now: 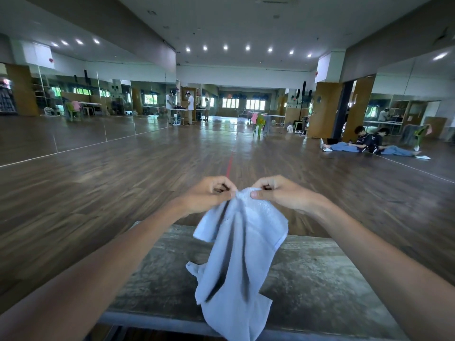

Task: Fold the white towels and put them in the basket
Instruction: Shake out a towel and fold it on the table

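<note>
White towel [236, 254] hangs crumpled over the worn table [320, 279]; my left hand [209, 195] and right hand [280, 193] pinch its top edge, close together.

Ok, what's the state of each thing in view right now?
white towel: unfolded, bunched, hanging in the air.
left hand: pinches the towel's top edge.
right hand: pinches the top edge right beside the left hand.
table: worn top, below the hanging towel.
basket: not in view.

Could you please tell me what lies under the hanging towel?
A worn grey table lies under the towel. The cloth hides the strip of tabletop directly behind it.
</note>
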{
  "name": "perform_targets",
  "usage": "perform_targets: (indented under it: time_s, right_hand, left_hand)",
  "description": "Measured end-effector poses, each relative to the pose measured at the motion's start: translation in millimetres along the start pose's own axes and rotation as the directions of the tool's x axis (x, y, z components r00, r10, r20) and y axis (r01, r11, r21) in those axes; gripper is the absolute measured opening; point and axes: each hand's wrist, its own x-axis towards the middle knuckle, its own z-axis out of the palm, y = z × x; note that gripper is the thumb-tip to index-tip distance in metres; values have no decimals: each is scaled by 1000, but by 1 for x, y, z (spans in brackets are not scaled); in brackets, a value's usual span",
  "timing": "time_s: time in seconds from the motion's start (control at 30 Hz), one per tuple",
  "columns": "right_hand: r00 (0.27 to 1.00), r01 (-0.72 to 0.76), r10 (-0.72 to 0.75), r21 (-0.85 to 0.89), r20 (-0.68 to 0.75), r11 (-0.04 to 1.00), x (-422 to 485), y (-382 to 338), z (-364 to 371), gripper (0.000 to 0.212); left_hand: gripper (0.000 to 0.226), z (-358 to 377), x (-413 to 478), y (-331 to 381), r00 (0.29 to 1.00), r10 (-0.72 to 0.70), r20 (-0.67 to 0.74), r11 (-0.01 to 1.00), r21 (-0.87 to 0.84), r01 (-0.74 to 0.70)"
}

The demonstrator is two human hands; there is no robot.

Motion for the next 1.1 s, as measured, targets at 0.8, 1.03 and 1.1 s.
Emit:
perform_targets:
  time_s: [0.8,1.03,1.1]
  right_hand:
    - [988,-126,157,-588,2,799,-30,-25,-70,13]
    - [986,-115,-7,-717,-165,688,-31,-32,-110,14]
    - [975,-120,-58,-723,-217,680,-30,-47,-126,9]
  left_hand:
    - [18,-18,8,-3,981,146,126,411,894,-176]
    - [16,-78,18,15,995,32,-97,629,775,55]
    - [19,-97,28,36,986,73,-147,674,737,60]
